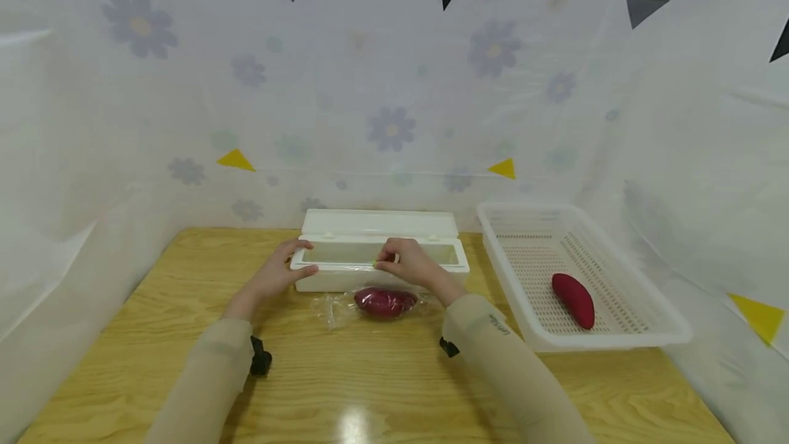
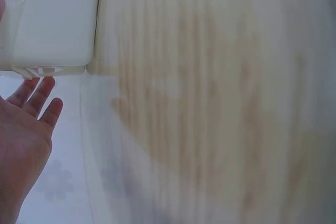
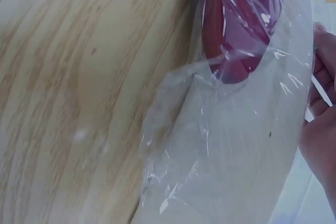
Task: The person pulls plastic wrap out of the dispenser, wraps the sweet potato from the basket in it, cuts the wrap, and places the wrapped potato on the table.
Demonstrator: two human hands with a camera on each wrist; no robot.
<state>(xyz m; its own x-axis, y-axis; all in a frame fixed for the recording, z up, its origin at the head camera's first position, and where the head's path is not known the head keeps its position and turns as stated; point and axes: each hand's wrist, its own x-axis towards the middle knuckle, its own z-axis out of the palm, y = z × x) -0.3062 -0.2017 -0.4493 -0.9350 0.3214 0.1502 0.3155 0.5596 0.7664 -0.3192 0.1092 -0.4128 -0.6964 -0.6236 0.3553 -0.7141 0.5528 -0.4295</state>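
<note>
A long white cling film box (image 1: 333, 282) stands at the back of the table, its lid (image 1: 379, 223) raised behind it. My left hand (image 1: 277, 274) holds the box's left end, thumb on the front rim and fingers by the far side; its fingertips (image 2: 46, 83) meet the box edge. My right hand (image 1: 409, 262) pinches a small yellow-green slider (image 1: 374, 264) on the box's front edge. Clear cling film (image 3: 231, 135) drapes down the front. Under the film lies a dark red sweet potato (image 1: 385, 302), on the table close before the box.
A white perforated basket (image 1: 607, 342) stands on the right, with another dark red sweet potato (image 1: 574, 301) in it. The wooden table (image 1: 345, 375) reaches back to a flower-patterned curtain (image 1: 391, 177).
</note>
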